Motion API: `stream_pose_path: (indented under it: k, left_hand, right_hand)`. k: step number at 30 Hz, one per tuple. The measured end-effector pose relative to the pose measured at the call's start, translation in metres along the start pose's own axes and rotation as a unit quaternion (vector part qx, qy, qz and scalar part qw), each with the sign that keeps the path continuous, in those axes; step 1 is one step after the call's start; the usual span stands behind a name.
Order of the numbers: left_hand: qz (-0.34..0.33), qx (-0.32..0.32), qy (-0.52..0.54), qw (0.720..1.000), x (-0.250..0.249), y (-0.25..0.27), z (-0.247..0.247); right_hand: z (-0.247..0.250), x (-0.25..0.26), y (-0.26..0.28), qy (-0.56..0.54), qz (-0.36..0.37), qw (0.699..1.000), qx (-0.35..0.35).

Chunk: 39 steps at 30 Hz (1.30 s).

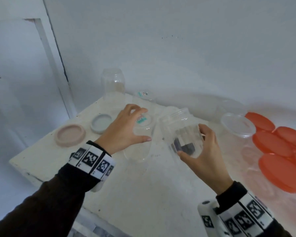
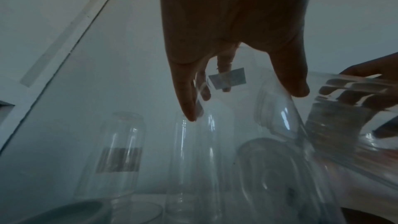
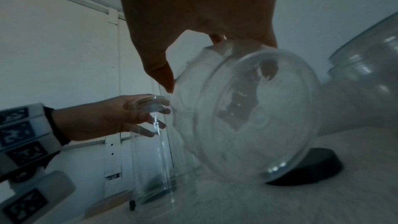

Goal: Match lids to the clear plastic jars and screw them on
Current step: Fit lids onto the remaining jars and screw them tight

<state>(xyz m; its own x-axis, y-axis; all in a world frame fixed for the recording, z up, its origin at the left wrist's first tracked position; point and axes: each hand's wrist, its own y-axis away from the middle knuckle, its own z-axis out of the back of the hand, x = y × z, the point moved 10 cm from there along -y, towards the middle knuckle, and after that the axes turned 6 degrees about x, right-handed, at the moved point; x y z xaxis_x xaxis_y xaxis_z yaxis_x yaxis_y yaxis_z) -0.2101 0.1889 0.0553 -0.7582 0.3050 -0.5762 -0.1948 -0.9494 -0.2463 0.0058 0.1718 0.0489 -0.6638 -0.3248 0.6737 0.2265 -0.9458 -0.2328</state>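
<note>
A tall clear jar [image 1: 140,144] stands upside down on the white table [image 1: 143,194], its stickered base on top. My left hand [image 1: 135,129] grips that base from above, fingers and thumb curled round it; the left wrist view shows the same grip [image 2: 243,101] on the jar [image 2: 200,159]. Just to its right, my right hand [image 1: 195,142] holds a wider clear jar [image 1: 181,127] tilted, its threaded mouth pointing up and away. In the right wrist view this jar's round base [image 3: 247,117] faces the camera, and a black lid [image 3: 312,166] lies behind it.
A pink lid [image 1: 70,135] and a grey-blue lid [image 1: 101,123] lie at the table's left. Several orange lids [image 1: 272,142] overlap at the right, beside a clear lid [image 1: 237,124]. More clear jars [image 1: 112,82] stand at the back against the wall.
</note>
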Motion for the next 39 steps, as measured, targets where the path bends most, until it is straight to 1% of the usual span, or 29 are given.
stream_pose_path:
  k: [4,10,13,16,17,20,22,23,24,25,28,30,33,36,39]
  left_hand:
    - [-0.003,-0.01,-0.005,1.0,-0.001,-0.018,-0.008]
    - [-0.009,-0.015,-0.008,1.0,0.001,-0.033,-0.012]
    - [-0.023,-0.009,-0.006,1.0,-0.003,-0.034,-0.012]
    - [-0.044,0.012,0.017,0.999,-0.004,-0.026,-0.009]
    - [-0.053,0.008,0.033,0.998,-0.003,-0.021,-0.003]
    - [-0.055,-0.04,0.057,0.996,0.017,-0.006,0.026]
    - [-0.025,-0.076,0.029,0.996,0.04,0.0,0.047]
    - [-0.005,-0.081,0.004,0.997,0.055,0.0,0.053]
    - [0.017,-0.072,-0.025,0.997,0.07,-0.004,0.056]
    - [0.038,-0.049,-0.053,0.997,0.086,-0.008,0.054]
    - [0.081,0.054,-0.095,0.991,0.128,-0.022,0.033]
    - [0.106,0.111,-0.111,0.982,0.148,-0.028,0.018]
    - [0.158,0.178,-0.159,0.958,0.17,-0.034,0.001]
    - [0.198,0.21,-0.202,0.936,0.184,-0.035,-0.007]
    - [0.207,0.208,-0.195,0.936,0.192,-0.038,-0.01]
  right_hand:
    - [0.009,-0.019,0.008,-0.024,-0.035,0.999,-0.012]
    - [0.009,-0.041,0.012,-0.068,-0.071,0.995,-0.005]
    - [0.004,-0.044,0.013,-0.074,-0.078,0.994,0.012]
    - [0.003,-0.042,0.014,-0.08,-0.069,0.994,0.003]
    - [0.003,-0.042,0.014,-0.081,-0.068,0.994,0.001]
    - [0.002,-0.04,0.016,-0.078,-0.074,0.994,0.0]
    - [0.0,-0.04,0.017,-0.07,-0.076,0.995,0.003]
    - [-0.002,-0.039,0.018,-0.064,-0.076,0.995,0.004]
    - [-0.002,-0.039,0.019,-0.059,-0.076,0.995,0.003]
    - [-0.003,-0.039,0.02,-0.057,-0.076,0.995,0.002]
    - [-0.008,-0.043,0.022,-0.079,-0.086,0.993,0.006]
    - [-0.011,-0.046,0.023,-0.097,-0.094,0.991,0.013]
    - [-0.012,-0.05,0.024,-0.105,-0.09,0.99,0.013]
    - [-0.014,-0.047,0.026,-0.1,-0.084,0.991,0.025]
    - [-0.014,-0.045,0.027,-0.109,-0.078,0.99,0.034]
